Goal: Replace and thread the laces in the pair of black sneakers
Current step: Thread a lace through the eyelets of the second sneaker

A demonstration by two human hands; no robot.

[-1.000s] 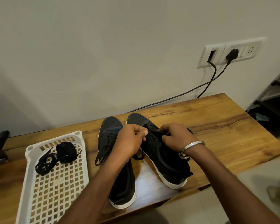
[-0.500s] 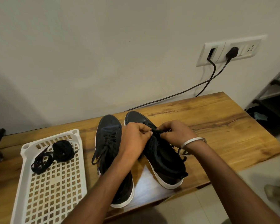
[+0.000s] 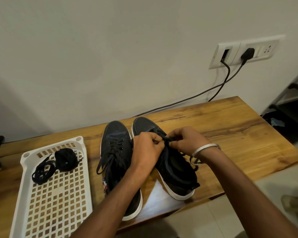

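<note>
two black sneakers stand side by side on the wooden table [image 3: 230,127], toes toward the wall. over the right sneaker [image 3: 175,170] both hands meet: the left hand [image 3: 147,150] and the right hand [image 3: 187,141] each pinch its black lace [image 3: 167,139] between curled fingers, each grip tight on it. the left sneaker [image 3: 116,152] is laced, one end trailing down its side. left of it, a white plastic basket [image 3: 58,194] holds spare black laces [image 3: 55,162]. a metal bangle [image 3: 205,152] circles the right wrist.
</note>
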